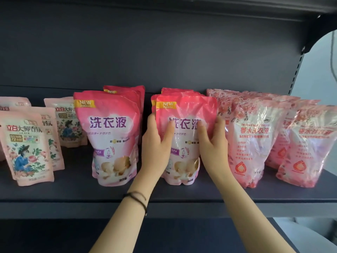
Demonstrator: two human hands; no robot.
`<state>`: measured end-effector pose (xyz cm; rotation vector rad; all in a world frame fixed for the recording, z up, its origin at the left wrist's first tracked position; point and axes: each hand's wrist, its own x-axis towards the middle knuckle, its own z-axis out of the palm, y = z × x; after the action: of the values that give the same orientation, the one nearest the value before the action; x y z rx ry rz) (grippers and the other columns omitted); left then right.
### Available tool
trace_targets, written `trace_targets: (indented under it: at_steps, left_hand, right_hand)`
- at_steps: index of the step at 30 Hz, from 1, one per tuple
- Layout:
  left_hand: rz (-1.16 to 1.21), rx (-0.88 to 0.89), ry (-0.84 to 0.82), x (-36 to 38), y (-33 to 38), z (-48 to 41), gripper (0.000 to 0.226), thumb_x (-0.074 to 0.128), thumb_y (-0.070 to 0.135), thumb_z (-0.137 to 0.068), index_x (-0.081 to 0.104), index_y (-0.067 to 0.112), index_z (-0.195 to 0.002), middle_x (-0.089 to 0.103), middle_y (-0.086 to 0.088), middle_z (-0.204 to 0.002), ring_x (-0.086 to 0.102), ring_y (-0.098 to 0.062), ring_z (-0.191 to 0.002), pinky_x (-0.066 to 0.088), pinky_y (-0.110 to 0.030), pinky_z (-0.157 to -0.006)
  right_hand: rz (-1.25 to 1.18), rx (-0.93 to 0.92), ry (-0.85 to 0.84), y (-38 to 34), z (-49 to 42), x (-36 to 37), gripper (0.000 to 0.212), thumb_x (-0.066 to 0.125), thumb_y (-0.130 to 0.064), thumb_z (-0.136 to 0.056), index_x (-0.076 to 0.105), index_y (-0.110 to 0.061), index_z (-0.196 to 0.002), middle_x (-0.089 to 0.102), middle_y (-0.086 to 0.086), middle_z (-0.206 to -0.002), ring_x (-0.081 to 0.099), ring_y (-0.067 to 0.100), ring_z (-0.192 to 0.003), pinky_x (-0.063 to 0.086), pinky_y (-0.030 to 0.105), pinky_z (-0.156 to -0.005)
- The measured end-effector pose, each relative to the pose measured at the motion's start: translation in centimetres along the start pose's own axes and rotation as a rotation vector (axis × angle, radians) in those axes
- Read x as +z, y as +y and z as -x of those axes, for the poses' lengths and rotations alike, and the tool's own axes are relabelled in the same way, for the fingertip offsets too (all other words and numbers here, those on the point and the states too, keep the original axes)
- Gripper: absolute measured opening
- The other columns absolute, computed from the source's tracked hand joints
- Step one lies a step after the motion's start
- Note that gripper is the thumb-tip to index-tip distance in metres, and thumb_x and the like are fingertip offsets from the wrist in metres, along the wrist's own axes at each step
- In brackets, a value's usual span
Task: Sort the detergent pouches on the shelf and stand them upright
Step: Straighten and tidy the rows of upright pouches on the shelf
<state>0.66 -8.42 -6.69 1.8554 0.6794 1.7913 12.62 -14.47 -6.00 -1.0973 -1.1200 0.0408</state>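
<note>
A pink and white detergent pouch (pixel 186 110) with a yellow NEW tag stands upright at the middle of the dark shelf (pixel 78 193). My left hand (pixel 156 143) grips its left side and my right hand (pixel 212 143) grips its right side. More pouches of the same kind stand right behind it. A matching row (pixel 111 136) stands to the left. Pale pink floral pouches (pixel 27 148) stand at the far left. Red-patterned pouches (pixel 253 139) in two rows lean at the right.
The shelf's front lip (pixel 54 209) runs across below my wrists. A dark back panel (pixel 145 52) rises behind the pouches and another shelf overhangs at the top. The shelf's right end post (pixel 297 70) is near the red pouches.
</note>
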Motion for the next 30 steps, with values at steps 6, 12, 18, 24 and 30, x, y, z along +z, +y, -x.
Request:
trace_targets:
  at_steps: [6,12,18,24,30]
  left_hand:
    - [0.046,-0.129,-0.289,-2.2,-1.9,5.2,0.081,0.066,0.041,-0.084,0.011,0.046,-0.144,0.05,0.011,-0.133,0.051,0.013,-0.113,0.043,0.0,-0.076]
    - [0.087,-0.115,-0.329,-2.3,-1.9,5.0,0.082,0.065,0.027,-0.087,0.009,0.047,-0.145,0.05,0.026,-0.12,0.056,0.016,-0.106,0.045,-0.002,-0.073]
    - [-0.001,-0.168,-0.309,-3.4,-0.8,6.2,0.071,0.06,0.038,-0.09,0.013,0.054,-0.141,0.052,0.034,-0.12,0.057,0.011,-0.106,0.049,-0.006,-0.077]
    - [-0.55,-0.059,-0.29,-8.4,0.1,8.1,0.035,0.043,0.053,-0.089,0.052,0.037,-0.118,0.054,0.024,-0.114,0.049,0.007,-0.095,0.049,-0.017,-0.073]
    - [-0.798,0.046,-0.344,-15.5,0.7,6.1,0.034,0.041,0.052,-0.088,0.062,0.03,-0.106,0.064,0.017,-0.097,0.06,-0.002,-0.084,0.037,-0.008,-0.061]
  right_hand:
    - [0.108,0.022,-0.362,1.7,4.6,-2.8,0.095,0.075,-0.033,-0.072,0.011,-0.06,-0.138,0.048,-0.022,-0.133,0.063,0.006,-0.101,0.058,0.025,-0.078]
    - [0.169,0.047,-0.383,2.2,4.9,-2.3,0.107,0.078,-0.005,-0.075,0.013,-0.061,-0.138,0.043,-0.016,-0.141,0.058,-0.005,-0.103,0.05,0.008,-0.065]
    - [0.147,0.042,-0.413,1.7,5.3,-3.0,0.095,0.078,-0.019,-0.077,0.017,-0.061,-0.137,0.044,-0.017,-0.139,0.055,0.001,-0.113,0.054,0.015,-0.078]
    - [0.38,0.06,-0.386,0.5,6.3,-3.7,0.063,0.071,-0.031,-0.079,0.032,-0.055,-0.124,0.048,-0.015,-0.122,0.058,0.008,-0.102,0.055,0.039,-0.077]
    - [0.674,-0.159,-0.164,-3.3,6.4,-0.2,0.018,0.068,-0.023,-0.082,0.062,-0.027,-0.098,0.047,-0.011,-0.1,0.056,0.015,-0.07,0.049,0.036,-0.048]
